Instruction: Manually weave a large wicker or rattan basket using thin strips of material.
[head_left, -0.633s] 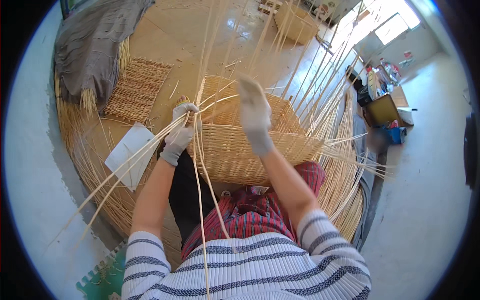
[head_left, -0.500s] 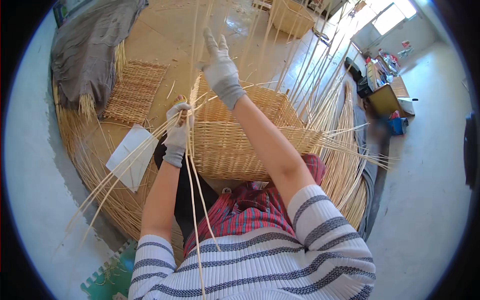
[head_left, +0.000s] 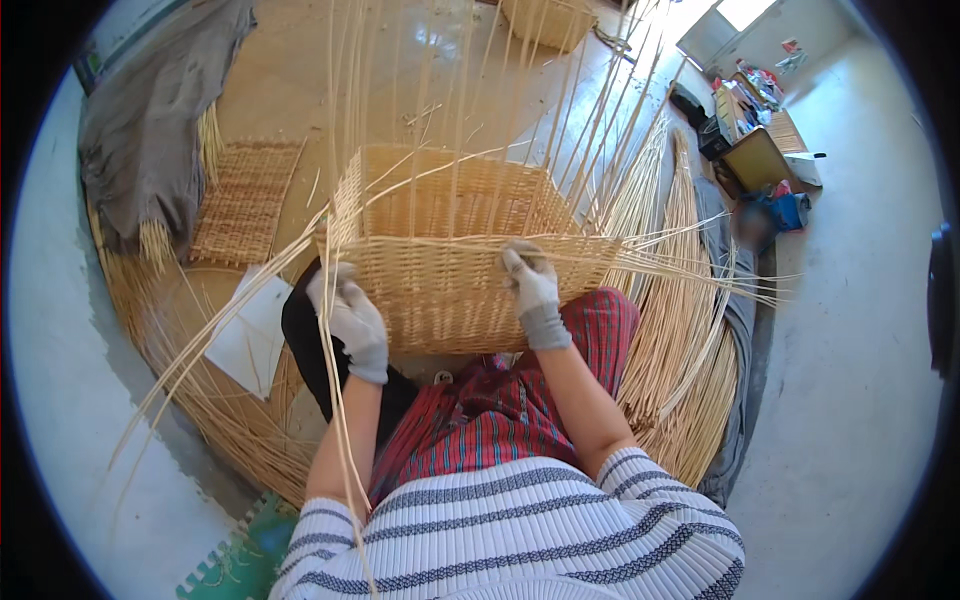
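"Wicker basket (head_left: 440,300): confirm pos., pls."

"Approx. view ctr., above the person's knees. Clock ref. = basket ctr. Upright stakes (head_left: 462,130) extend toward 12."

"State of hands?"

"Gloved, set apart. R hand (head_left: 532,285), at approx. 4 o'clock: fingers closed on front rim. L hand (head_left: 350,318), at 8: fingers bent at front L corner, next to hanging strands (head_left: 338,400); blurred, so grip n/d (can't tell)."

"Surrounding items?"

"Strand bundles (head_left: 680,300) on floor, 3 to 4 o'clock. Woven mat (head_left: 248,205), between 9 & 10. White sheet (head_left: 250,335), between 8 & 9, partly under long strands. 2nd basket (head_left: 550,22), 12 to 1, well apart, cut off by the upper edge."

"Cloth?"

"Grey cloth (head_left: 150,120), approx. 10 o'clock, draped over more strands."
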